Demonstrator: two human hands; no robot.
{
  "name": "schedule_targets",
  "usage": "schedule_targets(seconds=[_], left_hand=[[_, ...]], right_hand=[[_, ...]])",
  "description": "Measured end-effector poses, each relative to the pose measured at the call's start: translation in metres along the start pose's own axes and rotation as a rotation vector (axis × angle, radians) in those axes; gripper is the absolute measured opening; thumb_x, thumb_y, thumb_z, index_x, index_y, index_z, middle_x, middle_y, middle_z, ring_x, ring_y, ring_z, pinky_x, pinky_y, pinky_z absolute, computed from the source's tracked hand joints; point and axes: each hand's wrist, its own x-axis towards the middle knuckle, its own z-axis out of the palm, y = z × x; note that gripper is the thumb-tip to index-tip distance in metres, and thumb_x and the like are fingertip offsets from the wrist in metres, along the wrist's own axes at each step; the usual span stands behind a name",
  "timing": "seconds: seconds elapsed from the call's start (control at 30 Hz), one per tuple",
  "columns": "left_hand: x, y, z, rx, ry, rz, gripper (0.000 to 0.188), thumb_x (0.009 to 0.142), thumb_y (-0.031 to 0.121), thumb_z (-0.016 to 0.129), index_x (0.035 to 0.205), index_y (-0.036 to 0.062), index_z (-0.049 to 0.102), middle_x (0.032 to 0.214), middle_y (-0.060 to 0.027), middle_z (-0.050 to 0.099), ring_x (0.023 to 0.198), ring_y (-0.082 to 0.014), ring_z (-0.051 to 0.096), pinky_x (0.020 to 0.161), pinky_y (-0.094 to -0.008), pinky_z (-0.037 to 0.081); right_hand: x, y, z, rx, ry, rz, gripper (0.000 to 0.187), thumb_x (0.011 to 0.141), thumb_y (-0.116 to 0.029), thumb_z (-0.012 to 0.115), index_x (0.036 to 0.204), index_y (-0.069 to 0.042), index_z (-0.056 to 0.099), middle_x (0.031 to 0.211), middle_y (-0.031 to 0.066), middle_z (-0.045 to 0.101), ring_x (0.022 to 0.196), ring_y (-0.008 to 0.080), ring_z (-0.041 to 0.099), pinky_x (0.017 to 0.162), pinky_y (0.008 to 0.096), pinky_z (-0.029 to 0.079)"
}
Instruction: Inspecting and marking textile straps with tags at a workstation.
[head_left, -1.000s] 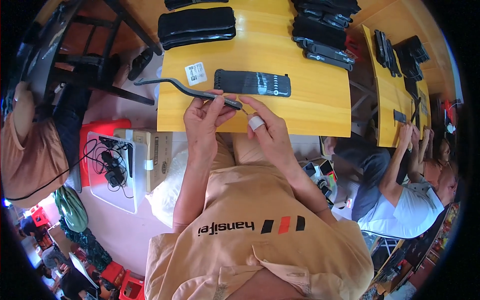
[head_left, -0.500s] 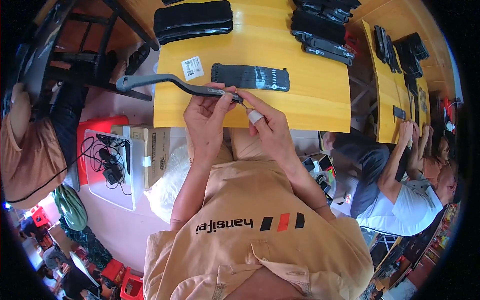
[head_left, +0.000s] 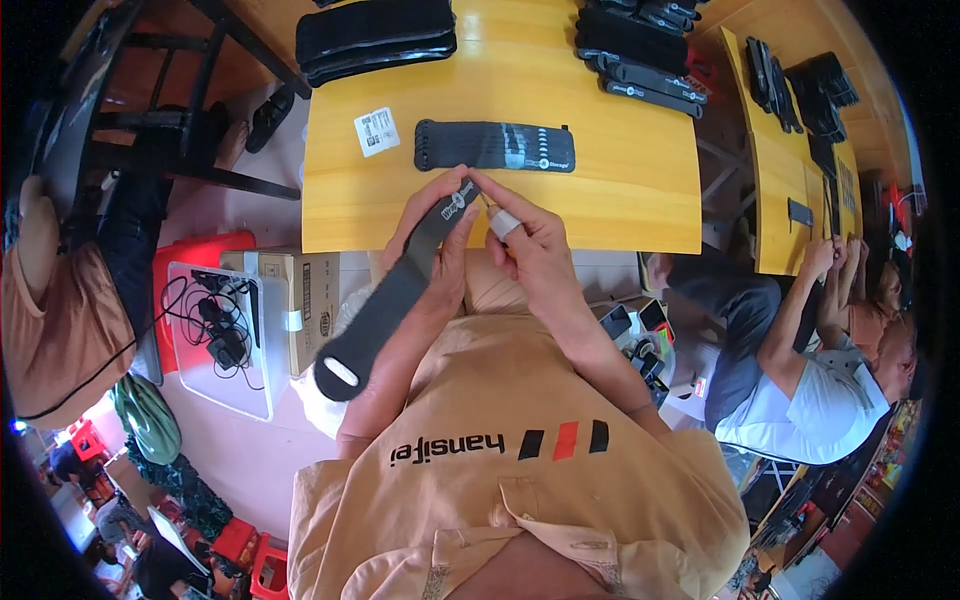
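My left hand (head_left: pixel 452 262) pinches a black cable strap (head_left: pixel 385 308) near its printed end. The strap hangs over the left forearm toward me, and its rounded free end has an oblong slot. Close beside that end, my right hand (head_left: pixel 540 262) is closed on a thin metal-tipped tool (head_left: pixel 487 201); most of it is hidden in the fingers, so its kind is unclear. The right fingertips touch the strap's tip. White tape (head_left: pixel 504 223) wraps one right finger. On the table just beyond lies a fanned row of similar black straps (head_left: pixel 480 146).
The yellow table (head_left: pixel 620 200) bears a white label (head_left: pixel 377 132), a black strap stack (head_left: pixel 375 40) at far left and more bundles (head_left: pixel 640 60) at far right. A clear bin of cables (head_left: pixel 225 340) and a cardboard box (head_left: pixel 310 300) stand left. Other people sit on both sides.
The strap has swung from pointing left over the table to hanging down toward me, its broad face now showing. My left hand has turned with it; the right stays close by.
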Motion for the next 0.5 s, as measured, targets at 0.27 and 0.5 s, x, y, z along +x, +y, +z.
schedule_targets(seconds=[0.27, 0.5], left_hand=[[0.0, -0.006, 0.003, 0.073, -0.005, 0.044, 0.026, 0.08, -0.004, 0.055, 0.104, 0.0006, 0.049, 0.105, -0.0132, 0.057, 0.098, -0.0195, 0.054, 0.086, -0.0307, 0.044], [0.012, 0.012, 0.001, 0.009, 0.076, -0.316, 0.022, 0.08, 0.008, 0.06, 0.099, -0.0018, 0.054, 0.09, -0.0085, 0.058, 0.085, -0.0152, 0.057, 0.072, -0.0213, 0.047]], right_hand=[[-0.001, 0.013, 0.005, 0.026, 0.071, -0.052, 0.038, 0.088, -0.004, 0.042, 0.124, -0.013, 0.049, 0.057, -0.0021, 0.043, 0.049, 0.0049, 0.04, 0.044, 0.0202, 0.034], [0.003, 0.026, 0.002, -0.783, 0.227, -0.591, 0.053, 0.072, 0.006, 0.047, 0.121, -0.013, 0.051, 0.071, 0.0138, 0.054, 0.061, 0.0265, 0.056, 0.054, 0.035, 0.044]])
